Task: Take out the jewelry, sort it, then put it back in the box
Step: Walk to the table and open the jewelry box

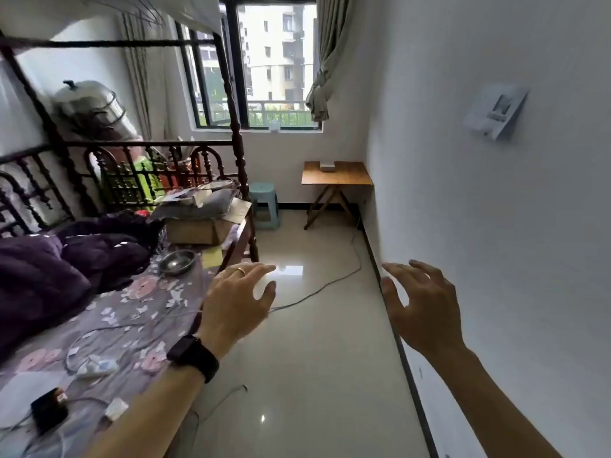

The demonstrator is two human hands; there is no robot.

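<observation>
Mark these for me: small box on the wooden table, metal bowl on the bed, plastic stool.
small box [327, 167]: head view, middle of the box.
metal bowl [177, 262]: head view, inside of the bowl.
plastic stool [262, 188]: head view, top of the seat.

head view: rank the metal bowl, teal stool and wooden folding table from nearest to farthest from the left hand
1. metal bowl, on the bed, just left of the left hand
2. teal stool, on the floor beyond the bed
3. wooden folding table, at the room's far end, to the right
</observation>
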